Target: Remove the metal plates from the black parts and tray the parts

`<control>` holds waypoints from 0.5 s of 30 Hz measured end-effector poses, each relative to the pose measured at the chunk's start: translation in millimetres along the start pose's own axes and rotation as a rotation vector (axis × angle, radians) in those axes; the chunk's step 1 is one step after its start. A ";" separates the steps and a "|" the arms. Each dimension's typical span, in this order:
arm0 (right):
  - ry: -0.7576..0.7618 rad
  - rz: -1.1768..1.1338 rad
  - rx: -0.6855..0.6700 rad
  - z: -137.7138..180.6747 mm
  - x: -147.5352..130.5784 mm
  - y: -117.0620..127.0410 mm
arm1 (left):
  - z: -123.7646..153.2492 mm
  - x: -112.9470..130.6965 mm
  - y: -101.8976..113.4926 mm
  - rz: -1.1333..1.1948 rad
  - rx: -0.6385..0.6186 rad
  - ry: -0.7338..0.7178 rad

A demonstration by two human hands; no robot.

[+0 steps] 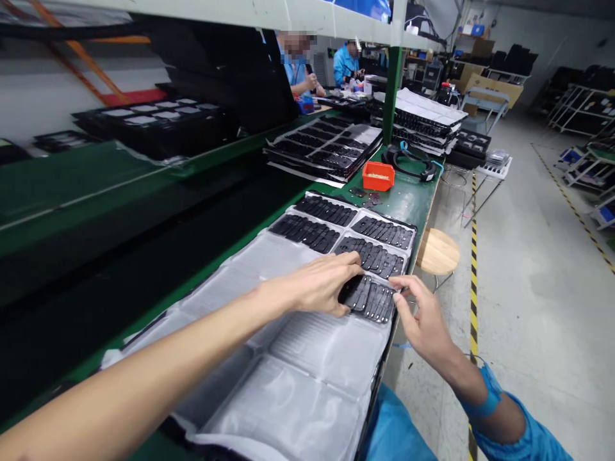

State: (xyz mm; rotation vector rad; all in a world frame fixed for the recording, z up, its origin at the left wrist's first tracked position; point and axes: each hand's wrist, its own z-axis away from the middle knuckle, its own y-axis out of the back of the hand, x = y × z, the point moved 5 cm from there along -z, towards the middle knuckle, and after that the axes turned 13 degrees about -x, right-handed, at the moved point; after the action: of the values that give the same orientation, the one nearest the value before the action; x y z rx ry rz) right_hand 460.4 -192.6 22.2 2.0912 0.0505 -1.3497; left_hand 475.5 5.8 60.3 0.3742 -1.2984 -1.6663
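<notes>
Nearest you, the bare pockets of the white-lined tray [298, 403] are lying toward six o'clock. Beyond them, at one o'clock, thin black plates [372, 299] are overlapping in a row, which you are apparently straightening in its pocket. Your left hand [331, 285] is curving half-open over the row's nine-o'clock end; your right hand [425, 317] is holding thumb and forefinger close together at its three-o'clock end. Whether either is gripping a plate, I cannot tell. The next move is seemingly calling for light, even pressure from both ends. Four filled pockets [372, 253] are sitting farther on, then an orange bin [378, 177] past one loaded corner, with stacked trays [321, 150] resting at twelve.
</notes>
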 end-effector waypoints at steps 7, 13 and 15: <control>0.151 0.139 -0.107 -6.3 -7.6 -19.2 | -4.5 -3.1 -2.9 -0.055 -0.081 0.044; 0.228 0.233 -0.168 -4.2 -5.5 -29.6 | -1.9 -7.0 0.9 -0.036 -0.057 0.033; 0.249 0.245 -0.189 -2.8 -5.0 -33.2 | -3.3 -8.9 -1.3 -0.042 -0.057 0.025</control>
State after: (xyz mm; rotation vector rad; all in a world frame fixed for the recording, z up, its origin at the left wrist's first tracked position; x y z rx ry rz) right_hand 448.3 -163.3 10.9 2.0180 0.0243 -0.9014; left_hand 481.6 11.1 55.2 0.3894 -1.2290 -1.7245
